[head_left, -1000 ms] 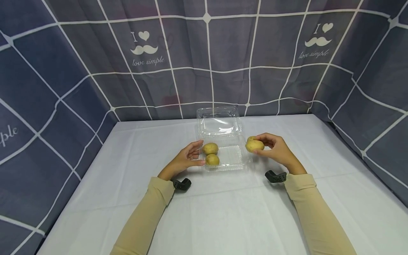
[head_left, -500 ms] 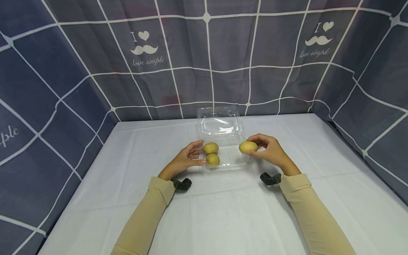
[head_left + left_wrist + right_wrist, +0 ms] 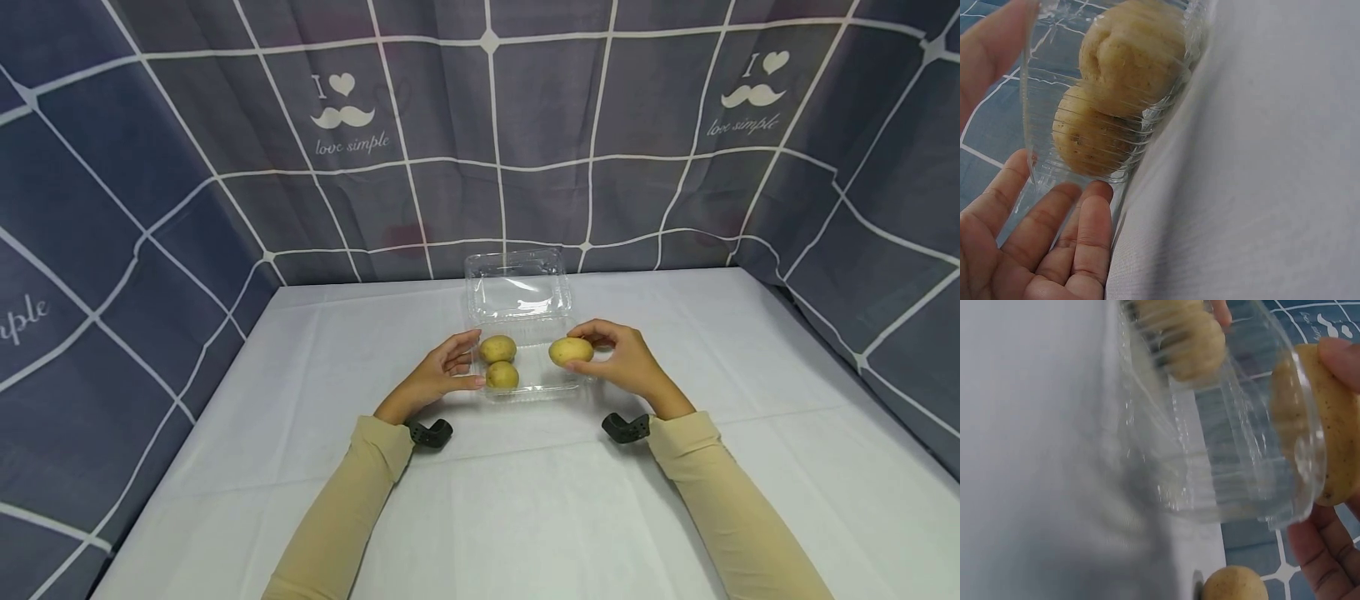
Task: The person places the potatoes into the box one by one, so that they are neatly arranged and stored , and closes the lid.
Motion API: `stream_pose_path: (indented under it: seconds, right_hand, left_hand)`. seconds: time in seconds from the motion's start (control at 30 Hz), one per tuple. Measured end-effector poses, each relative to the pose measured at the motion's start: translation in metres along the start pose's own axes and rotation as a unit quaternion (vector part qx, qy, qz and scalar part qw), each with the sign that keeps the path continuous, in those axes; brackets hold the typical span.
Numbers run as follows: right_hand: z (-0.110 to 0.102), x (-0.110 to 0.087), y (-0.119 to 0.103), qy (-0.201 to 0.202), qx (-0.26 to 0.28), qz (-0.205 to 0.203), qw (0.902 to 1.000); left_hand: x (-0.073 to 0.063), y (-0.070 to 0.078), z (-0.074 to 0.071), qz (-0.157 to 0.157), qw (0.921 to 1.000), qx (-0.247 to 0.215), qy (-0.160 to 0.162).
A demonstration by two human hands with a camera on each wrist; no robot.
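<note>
A clear plastic clamshell container (image 3: 536,367) lies on the table with its lid (image 3: 517,287) raised at the back. Two potatoes, a rear one (image 3: 497,348) and a front one (image 3: 502,377), sit inside along its left side. My left hand (image 3: 433,379) rests at the container's left side, thumb towards the front and relaxed fingertips near the rim and wall. My right hand (image 3: 626,360) pinches another potato (image 3: 570,351) between thumb and fingers above the container's right half. Below this hand in the right wrist view, a further potato (image 3: 1235,586) is partly visible outside the container.
A white cloth (image 3: 480,517) covers the table. Dark grid-patterned curtains (image 3: 435,117) enclose the back and both sides. A black wrist-worn piece (image 3: 430,433) sits at the left cuff, and a similar black piece (image 3: 626,427) at the right.
My right hand has moved left with its potato, from beside the container's right edge to over its right half. The left hand and the two potatoes inside stay in place.
</note>
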State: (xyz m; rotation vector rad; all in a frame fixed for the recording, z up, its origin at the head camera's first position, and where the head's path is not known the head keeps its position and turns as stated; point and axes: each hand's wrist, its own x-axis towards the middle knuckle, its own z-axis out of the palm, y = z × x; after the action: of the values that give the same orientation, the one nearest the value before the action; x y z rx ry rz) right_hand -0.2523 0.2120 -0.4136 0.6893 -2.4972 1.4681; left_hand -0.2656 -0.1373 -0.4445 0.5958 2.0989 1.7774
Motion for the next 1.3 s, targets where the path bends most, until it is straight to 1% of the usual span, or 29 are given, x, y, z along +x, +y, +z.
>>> stream_pose_path:
  seconds: [0.23,0.37,0.53,0.6,1.0,1.3]
  right_hand:
    - [0.008,0.002,-0.007,-0.002,-0.012,-0.003,0.9999]
    - [0.012,0.004,-0.008,-0.005,-0.023,-0.021,0.9995]
    - [0.017,0.007,-0.006,-0.007,-0.057,-0.047,0.9972]
    - [0.018,0.009,-0.006,-0.008,-0.065,-0.051,0.9966]
    - [0.027,0.012,-0.010,-0.049,-0.051,-0.037,0.9968]
    - [0.034,0.015,-0.012,-0.076,-0.050,-0.040,0.9951]
  left_hand:
    - [-0.001,0.002,0.001,-0.006,1.0000,-0.001,0.003]
    - [0.000,0.002,0.001,-0.006,1.0000,-0.005,0.003]
    - [0.001,0.001,0.002,-0.009,1.0000,-0.003,0.003]
    - [0.001,0.001,0.002,-0.009,0.9999,-0.003,0.003]
    - [0.000,0.000,0.001,-0.014,0.9999,-0.001,0.005]
    - [0.000,0.000,0.001,-0.009,1.0000,0.000,0.004]
